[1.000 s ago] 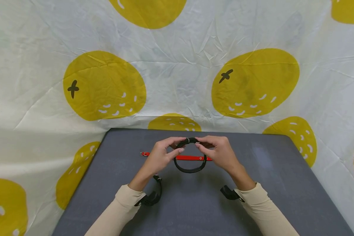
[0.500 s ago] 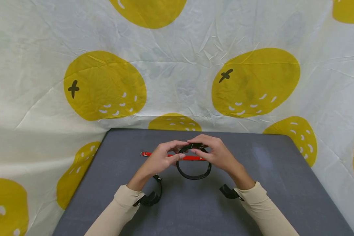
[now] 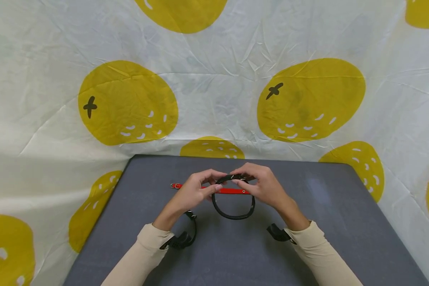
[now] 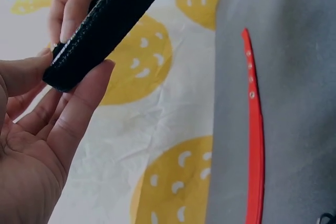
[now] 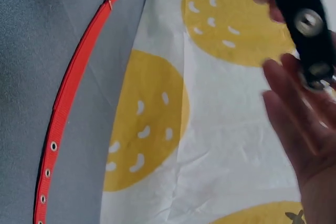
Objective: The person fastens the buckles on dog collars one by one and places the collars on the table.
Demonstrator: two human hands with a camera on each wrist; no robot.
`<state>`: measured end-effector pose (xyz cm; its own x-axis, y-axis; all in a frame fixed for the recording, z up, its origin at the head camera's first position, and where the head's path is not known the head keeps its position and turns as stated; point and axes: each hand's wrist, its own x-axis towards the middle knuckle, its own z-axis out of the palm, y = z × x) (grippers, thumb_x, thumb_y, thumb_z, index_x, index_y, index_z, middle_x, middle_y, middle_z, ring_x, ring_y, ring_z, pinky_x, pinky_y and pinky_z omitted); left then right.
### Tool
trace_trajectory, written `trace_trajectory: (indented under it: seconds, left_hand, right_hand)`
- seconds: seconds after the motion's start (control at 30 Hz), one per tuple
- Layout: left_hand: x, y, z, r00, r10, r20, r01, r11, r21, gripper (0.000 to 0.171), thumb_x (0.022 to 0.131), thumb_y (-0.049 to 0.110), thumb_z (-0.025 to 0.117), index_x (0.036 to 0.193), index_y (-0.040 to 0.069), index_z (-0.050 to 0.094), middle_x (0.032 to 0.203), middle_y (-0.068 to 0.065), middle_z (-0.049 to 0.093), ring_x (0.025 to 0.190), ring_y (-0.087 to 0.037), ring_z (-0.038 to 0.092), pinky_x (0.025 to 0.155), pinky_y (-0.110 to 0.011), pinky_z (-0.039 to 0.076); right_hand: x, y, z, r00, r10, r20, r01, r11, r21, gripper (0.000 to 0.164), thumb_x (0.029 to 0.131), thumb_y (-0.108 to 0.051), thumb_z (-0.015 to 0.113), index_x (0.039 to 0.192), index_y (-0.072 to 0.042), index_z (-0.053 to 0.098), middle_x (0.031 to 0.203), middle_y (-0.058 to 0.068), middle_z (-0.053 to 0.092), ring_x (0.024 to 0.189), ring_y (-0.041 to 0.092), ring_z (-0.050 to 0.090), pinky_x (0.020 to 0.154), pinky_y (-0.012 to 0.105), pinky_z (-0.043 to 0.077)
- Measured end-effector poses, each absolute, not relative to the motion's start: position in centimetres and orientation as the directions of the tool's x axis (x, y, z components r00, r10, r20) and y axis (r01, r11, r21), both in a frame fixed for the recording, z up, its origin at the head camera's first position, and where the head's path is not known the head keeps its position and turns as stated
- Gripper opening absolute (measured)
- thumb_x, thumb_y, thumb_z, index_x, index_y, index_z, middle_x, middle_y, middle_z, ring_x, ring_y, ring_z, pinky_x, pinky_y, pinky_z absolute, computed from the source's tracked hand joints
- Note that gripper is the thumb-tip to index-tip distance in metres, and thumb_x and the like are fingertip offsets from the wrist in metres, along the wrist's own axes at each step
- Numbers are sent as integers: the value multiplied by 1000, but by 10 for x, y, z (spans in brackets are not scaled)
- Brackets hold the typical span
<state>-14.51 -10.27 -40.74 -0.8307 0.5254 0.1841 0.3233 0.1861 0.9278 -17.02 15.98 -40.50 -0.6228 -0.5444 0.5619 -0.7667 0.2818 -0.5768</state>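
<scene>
A black collar [image 3: 233, 217], bent into a loop, is held above the table between both hands. My left hand [image 3: 197, 190] pinches its upper left part between thumb and fingers. At the upper right, near a metal buckle, my right hand [image 3: 260, 183] pinches the same collar. Metal eyelets show on the black collar [image 5: 299, 9] in the right wrist view. Beneath and behind the loop a red collar [image 3: 232, 191] lies stretched out on the table, partly hidden by the hands. Its eyelets show in both wrist views.
The dark grey table [image 3: 329, 238] ends at a white cloth [image 3: 214, 99] printed with yellow fruit, which hangs behind and at both sides. Black wrist camera mounts [image 3: 279, 233] stick out from both cuffs over the table.
The black collar's loop has moved slightly right and lower, and its buckle now shows by the right fingers. My right fingers have shifted along the band. The red collar stays put.
</scene>
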Motion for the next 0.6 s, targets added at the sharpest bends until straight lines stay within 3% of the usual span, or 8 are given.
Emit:
trace_trajectory:
  seconds: [0.3, 0.43, 0.6]
  left_hand:
    - [-151, -112, -414, -857, 503, 113, 258, 228, 939, 32, 99, 17, 67, 131, 21, 66, 96, -17, 67, 81, -30, 63, 65, -46, 60]
    - [-153, -113, -416, -855, 512, 78, 225, 232, 946, 32, 99, 17, 68, 131, 20, 66, 100, -19, 67, 80, -31, 64, 66, -45, 60]
    - [-155, -113, -419, -861, 505, 59, 193, 218, 957, 34, 99, 18, 68, 133, 19, 65, 108, -18, 69, 86, -35, 65, 68, -44, 61]
  right_hand:
    - [-164, 180, -404, -754, -633, 176, -461, 318, -829, 44, 98, -21, 71, 141, -25, 62, 125, 5, 68, 91, 19, 72, 74, 34, 58]
    - [-165, 182, -408, -761, -645, 79, -352, 308, -884, 46, 99, -21, 69, 144, -25, 59, 120, 15, 69, 93, 24, 71, 78, 36, 58]
    - [-166, 183, -413, -789, -612, 58, -291, 288, -912, 42, 101, -19, 66, 142, -22, 60, 105, 13, 73, 94, 35, 69, 80, 39, 60]
